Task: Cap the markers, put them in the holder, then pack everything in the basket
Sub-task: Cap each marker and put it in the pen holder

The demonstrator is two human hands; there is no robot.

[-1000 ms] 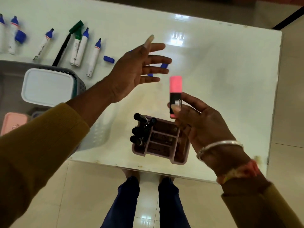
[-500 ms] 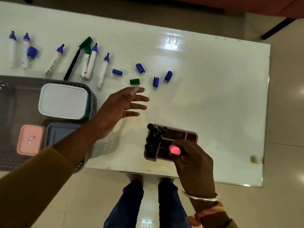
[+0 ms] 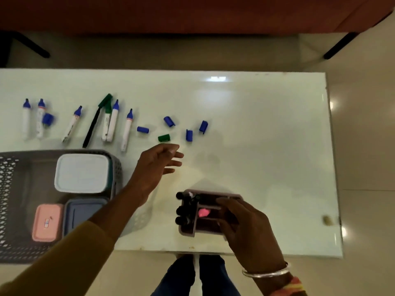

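Note:
A mauve marker holder (image 3: 188,230) stands near the table's front edge, with black capped markers (image 3: 184,208) in its left slot and a pink highlighter (image 3: 203,213) upright in a middle slot. My right hand (image 3: 245,227) hovers over the holder, fingers apart, off the highlighter. My left hand (image 3: 156,167) is open above the table, just below a green cap (image 3: 164,138). Blue caps (image 3: 189,135) lie loose beyond it. Several uncapped white markers (image 3: 127,130) and a black pen (image 3: 92,127) lie in a row at the left.
A grey lattice basket (image 3: 10,167) sits at the left front, holding a white box (image 3: 82,173), a blue-grey box (image 3: 82,212) and a pink box (image 3: 47,222). The glass table (image 3: 267,146) ends just past the holder. My legs show below the edge.
My right hand lowered the pink highlighter into the holder and let go of it. My left hand drew back from the far caps toward the table's middle.

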